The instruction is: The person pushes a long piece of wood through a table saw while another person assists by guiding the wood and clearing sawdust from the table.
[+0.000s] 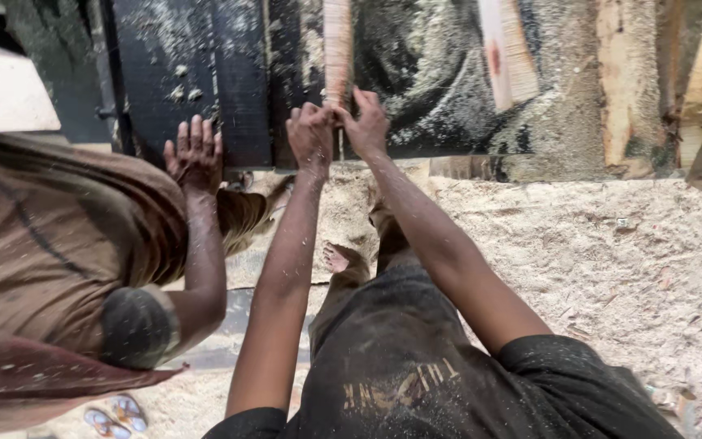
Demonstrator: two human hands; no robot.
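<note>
the narrow pale wooden strip runs straight away from you across the dark, sawdust-coated machine table. its face is light tan with fine cross ridges, and its near end sits at the table's front edge, right between your hands. your left hand is curled closed against the strip's near end from the left, knuckles up and flecked with dust. your right hand presses on it from the right, fingers folded around the end, so both hands meet and clamp on the same piece.

just right of the strip lies a second pale wooden piece with a reddish mark, tilted slightly on the table. further right stand rough bark-edged timber slabs.

to your left, another person's hand rests flat with spread fingers on the table's edge, well apart from the strip; their brown draped garment fills the left side.

below you, the sawdust-covered floor spreads out, your bare foot shows near the table's base, and a pair of sandals lies at the lower left.
</note>
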